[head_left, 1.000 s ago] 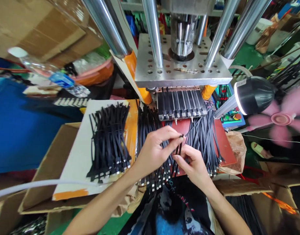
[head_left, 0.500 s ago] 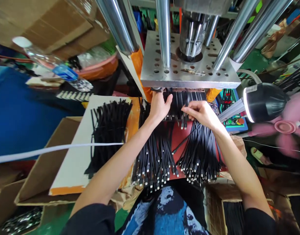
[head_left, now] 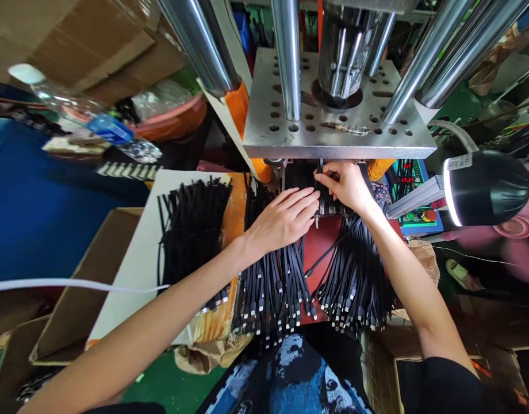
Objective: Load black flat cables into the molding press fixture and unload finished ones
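The right hand (head_left: 346,185) pinches one black cable (head_left: 319,168) at the fixture (head_left: 333,208), just beyond its fingertips and under the metal plate (head_left: 333,138). The cable's long axis points away from the person. The left hand (head_left: 286,219) lies open and flat, close beside. The panel (head_left: 415,215) digits (red) are unreadable.

Plastic bottle (head_left: 87,117), black lamp (head_left: 489,187), cardboard box (head_left: 113,236).

The left hand (head_left: 286,218) and right hand (head_left: 346,185) hide most of the black fixture (head_left: 299,177); the right hand's grip is unclear. The pink fan (head_left: 517,227) is blurred and cut off by the edge.
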`<state>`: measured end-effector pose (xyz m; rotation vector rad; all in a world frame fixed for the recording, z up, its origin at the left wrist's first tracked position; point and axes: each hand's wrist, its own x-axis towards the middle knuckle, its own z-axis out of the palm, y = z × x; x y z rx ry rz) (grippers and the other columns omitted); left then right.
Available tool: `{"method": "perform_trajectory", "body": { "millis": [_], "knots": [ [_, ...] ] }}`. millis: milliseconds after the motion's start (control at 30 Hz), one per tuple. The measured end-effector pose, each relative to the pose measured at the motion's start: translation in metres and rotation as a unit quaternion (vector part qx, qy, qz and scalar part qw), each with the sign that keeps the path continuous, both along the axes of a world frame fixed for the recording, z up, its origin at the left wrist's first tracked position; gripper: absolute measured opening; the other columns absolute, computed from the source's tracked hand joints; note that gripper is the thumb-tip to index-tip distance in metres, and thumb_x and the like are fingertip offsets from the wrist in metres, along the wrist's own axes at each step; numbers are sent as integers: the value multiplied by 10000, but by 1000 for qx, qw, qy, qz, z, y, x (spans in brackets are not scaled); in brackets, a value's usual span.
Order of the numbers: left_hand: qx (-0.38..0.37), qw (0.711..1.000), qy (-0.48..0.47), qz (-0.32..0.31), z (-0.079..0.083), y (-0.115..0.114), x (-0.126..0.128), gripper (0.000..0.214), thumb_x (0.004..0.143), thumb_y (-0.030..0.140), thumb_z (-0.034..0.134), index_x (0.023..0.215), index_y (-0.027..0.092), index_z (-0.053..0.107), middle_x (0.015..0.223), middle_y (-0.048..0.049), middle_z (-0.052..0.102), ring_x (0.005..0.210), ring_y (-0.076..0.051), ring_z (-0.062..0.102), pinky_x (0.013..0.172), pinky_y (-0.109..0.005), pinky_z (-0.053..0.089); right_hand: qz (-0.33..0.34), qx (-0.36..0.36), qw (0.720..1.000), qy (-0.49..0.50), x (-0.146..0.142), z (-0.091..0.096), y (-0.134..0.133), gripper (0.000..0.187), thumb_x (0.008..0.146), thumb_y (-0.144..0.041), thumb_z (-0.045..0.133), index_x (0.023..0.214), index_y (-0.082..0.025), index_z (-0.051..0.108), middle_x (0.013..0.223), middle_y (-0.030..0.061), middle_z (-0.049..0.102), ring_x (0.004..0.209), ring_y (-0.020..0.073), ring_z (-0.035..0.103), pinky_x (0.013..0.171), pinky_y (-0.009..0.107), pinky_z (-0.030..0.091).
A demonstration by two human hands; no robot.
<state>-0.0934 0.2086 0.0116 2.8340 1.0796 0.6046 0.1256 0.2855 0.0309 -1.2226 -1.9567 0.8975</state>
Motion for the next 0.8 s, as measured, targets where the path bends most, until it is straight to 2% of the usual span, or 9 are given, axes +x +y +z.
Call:
{"method": "perform_trajectory", "body": {
  "millis": [133,233,300,367,467,533,600,700,800],
  "knots": [
    [18,999,30,22,4,-9,12,460,1060,306,603,1485,131,629,1587,-208,599,1557,-347,496,1327,-575,380,5,-34,998,49,2,-7,5,399,940,-564,751,1002,-171,742,818,21,732,528,105,570,454,225,438],
    [21,997,40,65,4,-19,23,466,1082,330,560,1496,126,625,1603,-216,578,1566,-356,483,1341,-576,350,-39,-10,999,16,0,-6,1,347,981,-484,719,1057,-148,758,856,44,739,552,123,596,494,251,490],
    [20,994,51,93,3,-25,30,478,1087,321,540,1513,116,613,1630,-228,546,1575,-367,467,1341,-580,342,-75,51,996,-24,1,-2,-12,304,1019,-339,659,1218,-131,753,1008,90,746,655,151,649,614,290,561],
    [14,992,65,109,4,-30,36,529,1078,337,553,1542,86,581,1667,-256,489,1599,-396,421,1338,-604,329,-68,122,985,-99,6,3,-32,354,1028,-187,557,1322,-141,749,1140,128,707,862,200,693,808,339,597],
    [-6,990,82,113,10,-31,41,634,1071,418,556,1580,41,529,1712,-282,401,1626,-420,361,1340,-619,303,-24,165,954,-248,12,8,-57,475,1010,-78,450,1312,-202,795,1112,133,660,1017,255,653,942,386,563],
    [-25,989,80,118,17,-22,40,658,1086,435,504,1593,15,502,1720,-282,386,1630,-406,358,1346,-606,290,-27,159,932,-324,11,9,-60,503,1024,-82,428,1356,-219,780,1083,139,655,993,274,637,921,399,549],
    [-42,988,73,126,23,-5,39,642,1101,393,440,1602,-6,473,1716,-277,394,1633,-385,356,1348,-598,279,-44,150,917,-368,5,10,-49,513,1048,-98,407,1429,-205,733,1129,167,668,1008,292,641,912,409,534],
    [-50,988,61,134,27,31,38,598,1097,331,405,1583,-8,481,1692,-270,444,1610,-376,394,1336,-603,287,-64,145,906,-393,-9,9,-16,511,1072,-108,372,1476,-168,680,1259,217,687,1099,325,658,932,421,520],
    [-42,985,53,157,25,69,42,504,1087,305,412,1434,-2,611,1519,-283,618,1464,-388,559,1267,-591,392,-77,130,903,-402,-23,9,19,483,1090,-119,335,1413,-128,694,1292,230,720,1158,344,672,965,435,517]
  ]
}}
